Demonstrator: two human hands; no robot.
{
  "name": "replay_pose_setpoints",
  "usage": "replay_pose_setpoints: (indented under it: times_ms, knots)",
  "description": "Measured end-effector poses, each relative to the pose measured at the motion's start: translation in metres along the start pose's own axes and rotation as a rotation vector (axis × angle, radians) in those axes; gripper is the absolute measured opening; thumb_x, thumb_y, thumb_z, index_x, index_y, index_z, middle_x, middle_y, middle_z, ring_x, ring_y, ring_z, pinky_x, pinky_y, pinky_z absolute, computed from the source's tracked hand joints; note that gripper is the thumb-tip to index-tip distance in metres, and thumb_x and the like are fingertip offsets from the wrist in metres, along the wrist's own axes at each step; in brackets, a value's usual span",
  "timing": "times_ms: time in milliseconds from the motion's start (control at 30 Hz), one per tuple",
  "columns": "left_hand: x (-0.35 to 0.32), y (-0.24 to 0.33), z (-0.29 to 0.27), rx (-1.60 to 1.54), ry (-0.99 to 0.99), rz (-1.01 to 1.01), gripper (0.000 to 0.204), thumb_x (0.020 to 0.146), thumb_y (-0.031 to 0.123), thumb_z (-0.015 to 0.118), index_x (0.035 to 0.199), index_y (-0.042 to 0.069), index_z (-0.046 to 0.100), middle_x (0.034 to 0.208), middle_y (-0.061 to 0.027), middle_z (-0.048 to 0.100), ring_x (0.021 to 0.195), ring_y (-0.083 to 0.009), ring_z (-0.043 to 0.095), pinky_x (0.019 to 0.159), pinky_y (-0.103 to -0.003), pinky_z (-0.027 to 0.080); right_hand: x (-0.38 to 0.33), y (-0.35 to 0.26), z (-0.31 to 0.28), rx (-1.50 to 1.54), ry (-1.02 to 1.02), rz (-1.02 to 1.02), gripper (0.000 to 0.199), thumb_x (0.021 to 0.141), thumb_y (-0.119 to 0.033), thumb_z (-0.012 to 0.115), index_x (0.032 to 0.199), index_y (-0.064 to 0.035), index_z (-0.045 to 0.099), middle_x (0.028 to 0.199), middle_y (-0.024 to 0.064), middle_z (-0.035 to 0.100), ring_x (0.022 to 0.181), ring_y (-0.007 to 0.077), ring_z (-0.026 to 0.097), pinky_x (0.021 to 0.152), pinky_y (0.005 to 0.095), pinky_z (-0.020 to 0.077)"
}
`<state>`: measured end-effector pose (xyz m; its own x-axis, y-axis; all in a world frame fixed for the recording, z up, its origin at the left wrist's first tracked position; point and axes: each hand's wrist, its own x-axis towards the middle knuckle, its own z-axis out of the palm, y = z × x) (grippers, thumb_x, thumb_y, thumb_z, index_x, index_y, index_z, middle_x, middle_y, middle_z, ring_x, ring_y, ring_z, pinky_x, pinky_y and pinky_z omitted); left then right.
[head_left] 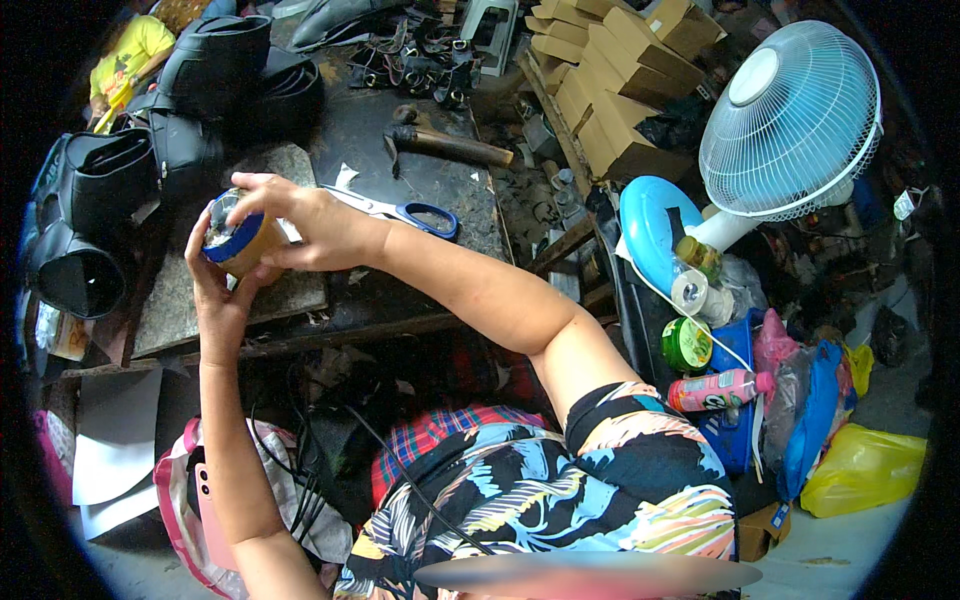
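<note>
Both hands are raised over the left part of the work table. Between them is a small round tub (240,243), tan on the side with a blue rim, its open top tilted toward the left. My left hand (212,290) is closed round the tub's near left side. From the right, my right hand (318,225) grips it with the thumb below and fingers bent over the rim; what the fingertips touch inside is unclear. Scissors with blue handles (428,218) lie just right of my right wrist. Under the hands sits a grey stone slab (165,322).
Black boots (85,180) crowd the table's left side. A hammer (455,145) and dark straps (415,65) lie farther back. On the right stand a fan (790,120), cardboard boxes (620,90) and a pink bottle (715,390). A person in yellow (130,60) is at far left.
</note>
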<state>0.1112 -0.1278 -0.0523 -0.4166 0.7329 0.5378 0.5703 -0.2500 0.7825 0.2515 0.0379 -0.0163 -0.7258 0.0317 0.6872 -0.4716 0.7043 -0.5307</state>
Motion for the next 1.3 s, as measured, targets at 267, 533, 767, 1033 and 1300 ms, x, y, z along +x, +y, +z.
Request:
replay_pose_setpoints:
  times_ms: [267, 533, 767, 1033, 1300]
  knots:
    - [0.020, -0.002, 0.010, -0.087, -0.078, 0.044, 0.107, 0.082, 0.013, 0.077, 0.161, 0.017, 0.005, 0.164, -0.0178, 0.018, 0.147, -0.0314, 0.029, 0.121, -0.046, 0.025, 0.030, 0.016, -0.009, 0.127, -0.030, 0.353, 0.066, 0.092, -0.052, 0.067, 0.136, -0.0044, 0.053, 0.135, 0.0210, 0.057, 0.122, 0.0258, 0.058, 0.100, 0.0363, 0.0472]
    - [0.022, 0.007, 0.012, -0.194, 0.053, -0.140, 0.057, 0.099, 0.023, 0.054, 0.150, 0.002, 0.041, 0.143, -0.0176, 0.052, 0.132, -0.0238, 0.049, 0.116, -0.033, 0.031, 0.023, -0.004, -0.045, 0.171, -0.064, 0.662, 0.038, 0.104, -0.044, 0.050, 0.112, -0.0076, 0.060, 0.091, 0.0051, 0.063, 0.084, 0.0122, 0.068, 0.072, 0.0263, 0.0551]
    - [0.037, 0.029, 0.040, -0.121, 0.284, -0.288, 0.081, 0.101, 0.055, 0.047, 0.147, -0.010, 0.030, 0.134, -0.0304, 0.054, 0.129, -0.0346, 0.051, 0.111, -0.038, 0.036, 0.054, 0.040, -0.028, 0.207, 0.027, 0.557, 0.034, 0.104, -0.030, 0.048, 0.124, -0.0084, 0.064, 0.115, 0.0043, 0.067, 0.108, 0.0136, 0.061, 0.096, 0.0274, 0.0446]
    - [0.048, 0.016, 0.058, -0.383, 0.407, -0.290, 0.082, 0.100, 0.055, 0.040, 0.150, -0.008, 0.025, 0.133, -0.0337, 0.052, 0.129, -0.0396, 0.051, 0.111, -0.039, 0.035, 0.064, 0.047, -0.016, 0.515, 0.077, 0.870, 0.027, 0.100, -0.024, 0.053, 0.116, -0.0111, 0.070, 0.104, -0.0003, 0.071, 0.102, 0.0112, 0.064, 0.091, 0.0290, 0.0474]
    - [0.051, 0.005, 0.066, -0.181, 0.602, -0.189, 0.062, 0.101, 0.036, 0.043, 0.148, -0.003, 0.032, 0.128, -0.0220, 0.055, 0.121, -0.0284, 0.052, 0.105, -0.036, 0.039, 0.062, 0.056, -0.014, 0.586, -0.040, 0.696, 0.026, 0.100, -0.024, 0.055, 0.115, -0.0076, 0.067, 0.107, 0.0007, 0.069, 0.099, 0.0105, 0.064, 0.089, 0.0271, 0.0489]
